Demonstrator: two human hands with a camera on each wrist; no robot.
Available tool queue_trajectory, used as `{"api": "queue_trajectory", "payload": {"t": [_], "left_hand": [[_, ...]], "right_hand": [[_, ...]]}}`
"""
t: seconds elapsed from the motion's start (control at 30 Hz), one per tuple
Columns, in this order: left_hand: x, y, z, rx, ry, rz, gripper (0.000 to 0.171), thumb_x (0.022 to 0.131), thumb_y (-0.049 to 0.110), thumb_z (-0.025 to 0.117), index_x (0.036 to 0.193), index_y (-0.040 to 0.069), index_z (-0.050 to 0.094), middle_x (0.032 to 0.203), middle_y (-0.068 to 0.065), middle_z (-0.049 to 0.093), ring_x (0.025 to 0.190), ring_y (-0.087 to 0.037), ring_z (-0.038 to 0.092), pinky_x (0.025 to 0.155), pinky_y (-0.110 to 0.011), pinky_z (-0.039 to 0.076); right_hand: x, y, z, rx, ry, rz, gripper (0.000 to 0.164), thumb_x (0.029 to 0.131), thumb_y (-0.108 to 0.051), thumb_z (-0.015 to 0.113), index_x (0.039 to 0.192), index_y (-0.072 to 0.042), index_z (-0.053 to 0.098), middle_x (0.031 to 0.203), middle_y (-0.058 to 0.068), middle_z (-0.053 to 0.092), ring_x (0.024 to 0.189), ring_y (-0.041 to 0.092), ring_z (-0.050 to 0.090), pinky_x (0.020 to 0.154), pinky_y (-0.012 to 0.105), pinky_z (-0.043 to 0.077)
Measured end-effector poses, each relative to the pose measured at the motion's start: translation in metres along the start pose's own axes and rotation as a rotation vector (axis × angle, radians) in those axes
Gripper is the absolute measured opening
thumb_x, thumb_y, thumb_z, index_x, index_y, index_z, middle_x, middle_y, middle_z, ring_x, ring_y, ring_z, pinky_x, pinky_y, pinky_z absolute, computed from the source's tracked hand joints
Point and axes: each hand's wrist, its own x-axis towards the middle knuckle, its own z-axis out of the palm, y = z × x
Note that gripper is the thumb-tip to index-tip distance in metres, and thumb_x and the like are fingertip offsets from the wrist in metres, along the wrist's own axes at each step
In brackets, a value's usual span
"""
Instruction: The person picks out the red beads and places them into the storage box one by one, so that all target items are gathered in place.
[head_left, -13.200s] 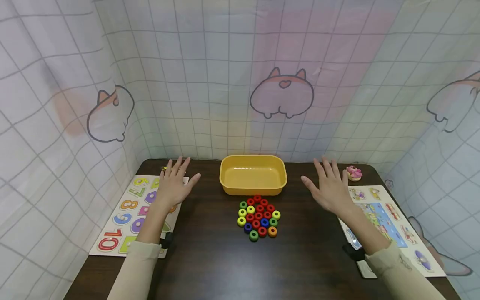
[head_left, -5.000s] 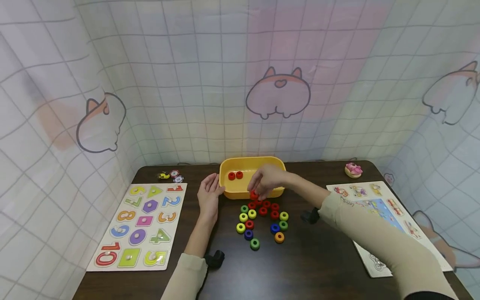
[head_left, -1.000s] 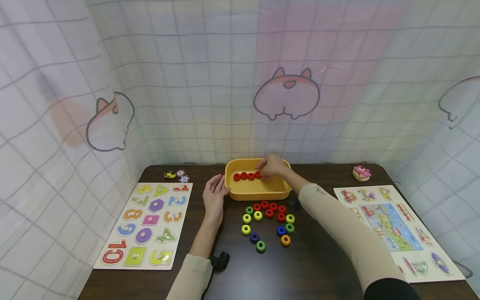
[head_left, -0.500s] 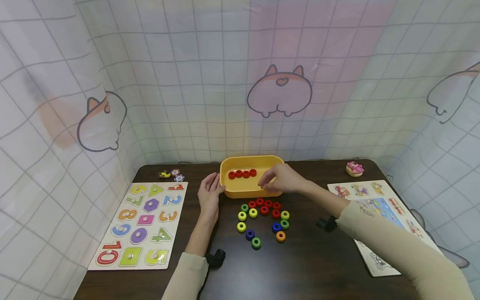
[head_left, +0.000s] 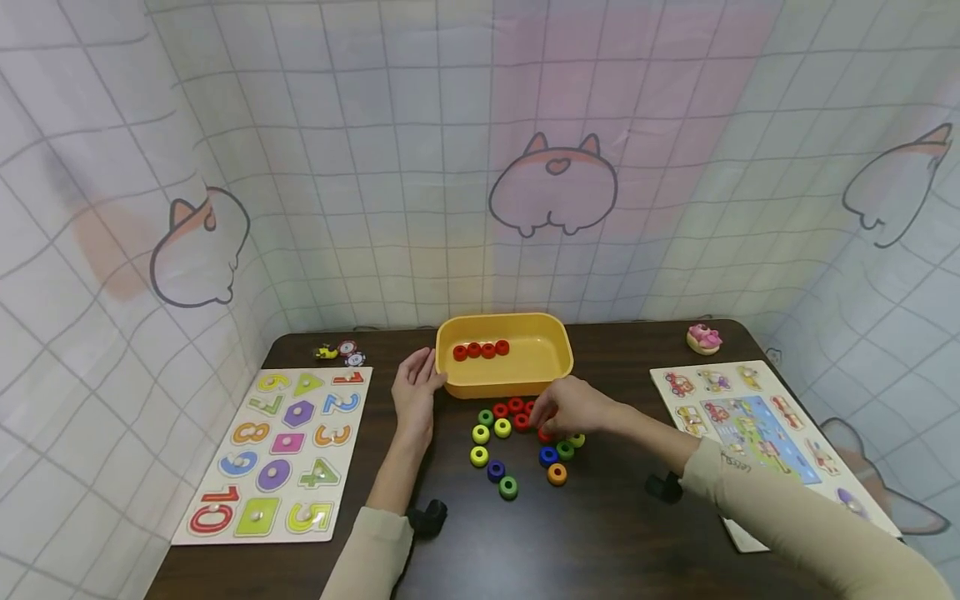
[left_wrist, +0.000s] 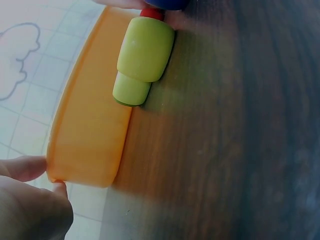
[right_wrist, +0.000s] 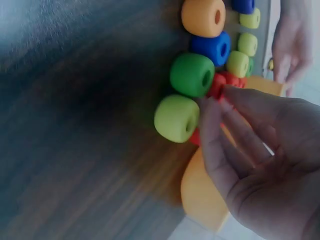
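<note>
And the right hand (head_left: 573, 406) curls its fingers at a red bead (head_left: 546, 435), five o'clock of the yellow tray (head_left: 498, 390) (grip unclear!): likely light, hard, slick; pinch its sides. Left hand (head_left: 415, 400), fingers relaxed, touches the tray.

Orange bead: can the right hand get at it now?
Probably yes, once the right hand leaves the red bead: the orange bead lies uncovered close by, with open table on its near side.

Pale gridded cloth walls (head_left: 337, 183) around a dark wood-grained table (head_left: 510, 554)
</note>
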Motion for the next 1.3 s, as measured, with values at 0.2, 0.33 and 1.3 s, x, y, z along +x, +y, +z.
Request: {"api": "queue_trajectory", "payload": {"t": [0.2,0.33,1.3], "left_hand": [[0.001,-0.001,-0.001,0.005,0.007,-0.006,0.059,0.083,-0.019,0.060,0.137,-0.002,0.045,0.145,-0.021,0.043,0.134,-0.024,0.047,0.110,-0.037,0.040],[0.001,0.000,-0.001,0.016,0.010,-0.017,0.058,0.084,-0.018,0.060,0.138,0.000,0.045,0.145,-0.019,0.044,0.135,-0.024,0.047,0.106,-0.031,0.044],[0.002,-0.001,-0.002,-0.021,0.006,-0.004,0.058,0.083,-0.022,0.058,0.136,-0.001,0.046,0.145,-0.024,0.041,0.134,-0.025,0.047,0.110,-0.040,0.039]], "right_hand": [[0.003,0.001,0.003,0.182,-0.036,0.046,0.017,0.083,0.005,0.071,0.096,-0.004,0.076,0.089,0.007,0.074,0.068,0.024,0.072,0.058,0.034,0.061],[0.006,-0.003,-0.005,0.266,-0.054,0.076,0.020,0.083,0.008,0.069,0.098,-0.002,0.075,0.091,0.011,0.074,0.070,0.028,0.072,0.061,0.040,0.062],[0.141,0.037,-0.063,0.264,0.227,0.386,0.019,0.082,0.006,0.066,0.099,0.002,0.074,0.093,0.020,0.072,0.077,0.033,0.073,0.069,0.043,0.061]]}}
